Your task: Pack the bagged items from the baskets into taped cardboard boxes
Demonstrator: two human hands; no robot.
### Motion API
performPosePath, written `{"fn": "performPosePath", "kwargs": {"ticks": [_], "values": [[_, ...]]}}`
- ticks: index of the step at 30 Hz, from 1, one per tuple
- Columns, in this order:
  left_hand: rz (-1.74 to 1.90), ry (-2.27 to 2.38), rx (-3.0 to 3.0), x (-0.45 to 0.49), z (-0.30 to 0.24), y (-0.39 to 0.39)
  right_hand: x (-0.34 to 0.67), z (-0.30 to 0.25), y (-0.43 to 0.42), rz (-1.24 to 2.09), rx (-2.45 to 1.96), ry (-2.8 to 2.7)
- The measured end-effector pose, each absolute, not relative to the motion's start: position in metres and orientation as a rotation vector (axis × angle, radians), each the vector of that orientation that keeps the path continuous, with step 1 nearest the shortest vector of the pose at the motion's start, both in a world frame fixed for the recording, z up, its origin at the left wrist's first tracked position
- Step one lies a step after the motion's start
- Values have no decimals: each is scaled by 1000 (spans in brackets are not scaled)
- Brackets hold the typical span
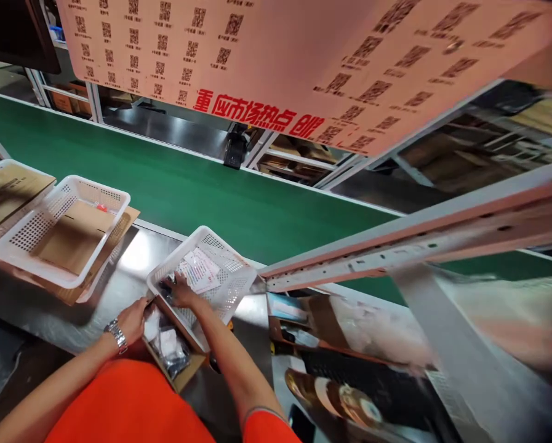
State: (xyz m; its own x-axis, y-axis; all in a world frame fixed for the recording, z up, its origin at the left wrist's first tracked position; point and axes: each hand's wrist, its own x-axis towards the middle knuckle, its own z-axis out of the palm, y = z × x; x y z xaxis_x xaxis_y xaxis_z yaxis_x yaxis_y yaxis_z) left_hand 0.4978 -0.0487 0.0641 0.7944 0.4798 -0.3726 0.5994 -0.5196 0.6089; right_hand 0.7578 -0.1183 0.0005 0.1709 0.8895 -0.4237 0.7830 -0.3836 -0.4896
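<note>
Box: at lower centre, the open box [186,334] is tilted on the bench [140,249], holding bagged packets [168,346]; it lies against the basket, presumably to keep the reach between them short.
Left hand: the left hand [134,317] is curled about the box's upper-left corner, seemingly to steady it.
Right hand: the right hand [181,292] dips into the basket, fingers bent down at a dark item [167,283]; blur hides whether they pinch it.
Basket: the white basket [245,286] sits at centre, slips [202,271] lying flat inside.
Second basket: at left, the second basket [127,202] holds cardboard [70,237].
Belt: the green belt [178,184] runs beyond.
Board: the code-covered board [276,49] hangs across the top, apparently for easy viewing.
</note>
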Motion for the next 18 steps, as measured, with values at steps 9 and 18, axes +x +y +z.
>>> {"fn": "performPosePath", "kwargs": {"ticks": [9, 18], "values": [[-228, 782, 2202, 501, 62, -49, 750, -37, -131, 830, -2209, -1587], [-279, 771, 2215, 504, 68, -47, 779, -32, -154, 759, -2299, -1467]]}}
